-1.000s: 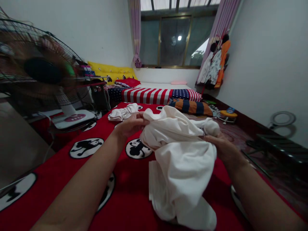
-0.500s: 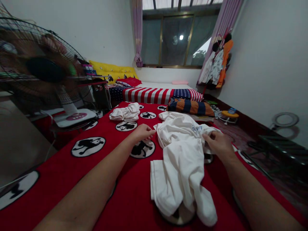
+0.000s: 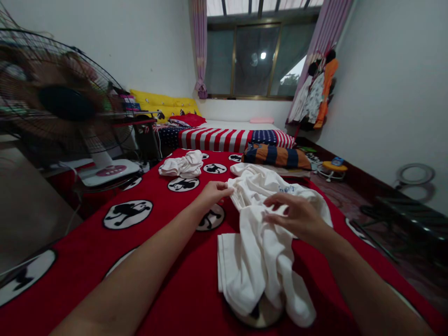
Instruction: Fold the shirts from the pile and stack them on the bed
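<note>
A rumpled white garment [image 3: 261, 247] with small blue lettering near its upper right lies on the red blanket [image 3: 189, 289], which has black figures in white ovals. At its upper left edge, my left hand [image 3: 214, 193] pinches the cloth between thumb and fingers. My right hand [image 3: 297, 217] hovers over the garment's middle, thumb and fingers apart, with no cloth visibly gripped. A long folded part of the garment stretches toward me, its lower end bunched.
Farther back on the blanket sits another crumpled white cloth [image 3: 182, 164]. An orange and navy striped folded item [image 3: 276, 156] lies at the far edge. To the left stands a fan [image 3: 66, 102]; a yellow stool [image 3: 334, 166] is on the floor at right.
My right hand has let go of the garment's right side and moved left over its middle. The right side has spread down onto the blanket. My left hand has shifted slightly right.
</note>
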A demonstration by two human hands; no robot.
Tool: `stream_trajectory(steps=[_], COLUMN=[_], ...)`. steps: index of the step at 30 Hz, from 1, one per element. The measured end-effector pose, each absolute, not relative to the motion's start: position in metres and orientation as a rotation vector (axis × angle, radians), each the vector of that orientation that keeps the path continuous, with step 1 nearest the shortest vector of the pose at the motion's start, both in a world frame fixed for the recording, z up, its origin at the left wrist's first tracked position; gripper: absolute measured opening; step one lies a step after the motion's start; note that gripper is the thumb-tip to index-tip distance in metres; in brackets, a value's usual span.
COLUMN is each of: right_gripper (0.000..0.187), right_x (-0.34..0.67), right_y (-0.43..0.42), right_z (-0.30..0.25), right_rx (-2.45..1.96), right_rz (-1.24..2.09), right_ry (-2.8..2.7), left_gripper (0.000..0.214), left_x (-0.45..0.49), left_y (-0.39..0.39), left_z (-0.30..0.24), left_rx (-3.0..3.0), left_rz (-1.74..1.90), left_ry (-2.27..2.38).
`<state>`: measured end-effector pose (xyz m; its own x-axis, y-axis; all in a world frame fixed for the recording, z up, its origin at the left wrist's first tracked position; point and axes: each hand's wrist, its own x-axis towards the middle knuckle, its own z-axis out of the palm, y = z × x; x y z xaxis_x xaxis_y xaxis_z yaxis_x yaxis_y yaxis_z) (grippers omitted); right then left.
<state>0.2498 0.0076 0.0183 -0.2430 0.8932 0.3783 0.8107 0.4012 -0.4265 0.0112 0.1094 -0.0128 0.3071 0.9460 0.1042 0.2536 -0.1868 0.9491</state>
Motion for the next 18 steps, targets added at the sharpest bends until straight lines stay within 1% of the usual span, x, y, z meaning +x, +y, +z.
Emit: stream_trajectory(steps=[2,3,5,6,9,11,14,16,18], right_gripper=[0.039,0.035,0.017,0.013,0.018,0.018,0.021,0.027,0.034], right_x=[0.238,0.234,0.230,0.231,0.243,0.256,0.274,0.283,0.288], right_y=[0.008,0.008,0.010,0.010,0.009,0.006,-0.002,-0.011,-0.021], right_z=[0.011,0.007,0.002,0.002,0.012,0.024,0.040,0.044,0.044], right_rx=[-1.206,-1.149,-1.114,-1.118,-1.109,-1.085,-1.056,-1.064,-1.072], right_rz=[0.361,0.414,0.505,0.569,0.827,0.965,1.029,1.107,1.283], right_ry=[-2.164,-2.181,-2.148,-2.105,-1.882,-1.673,-1.360,-1.260,-1.284], left_gripper=[0.034,0.035,0.034,0.032,0.024,0.018,0.009,0.015,0.024], left_x=[0.003,-0.001,-0.009,-0.012,-0.022,-0.031,-0.048,-0.062,-0.076], left_y=[0.111,0.111,0.112,0.112,0.113,0.113,0.111,0.107,0.104], left_z=[0.002,0.009,0.022,0.027,0.042,0.052,0.065,0.071,0.074], left_rx=[1.486,1.444,1.409,1.394,1.323,1.235,1.089,1.077,1.182], left_rz=[1.066,1.124,1.234,1.288,1.451,1.537,1.623,1.600,1.436], left_ry=[1.041,1.016,0.952,0.914,0.790,0.721,0.637,0.579,0.558])
